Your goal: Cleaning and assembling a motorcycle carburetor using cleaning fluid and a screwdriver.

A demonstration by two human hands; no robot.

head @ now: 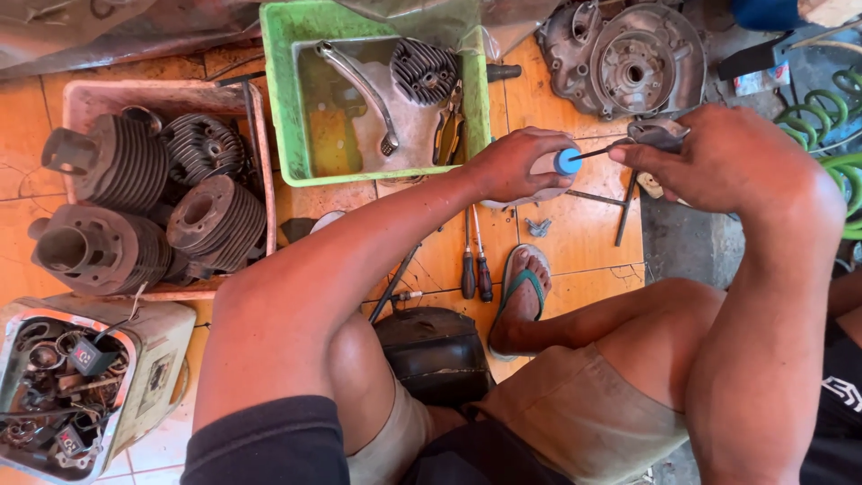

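My left hand (pixel 518 163) grips a small white bottle with a blue cap (pixel 567 162), held above the orange tiled floor. My right hand (pixel 709 157) holds a thin metal tool (pixel 600 151) whose tip touches the blue cap, and a grey metal part (pixel 658 135) sits under its fingers. Both forearms reach forward over my bent knees. My foot in a green sandal (pixel 523 289) rests on the tiles below the hands.
A green tub (pixel 285 99) holds a kick lever and a finned cylinder head. A pink crate (pixel 259 135) carries several finned engine cylinders. An engine case (pixel 628 58) lies at top right. Two screwdrivers (pixel 476 265) lie on the floor, and a parts tin (pixel 148 359) stands at bottom left.
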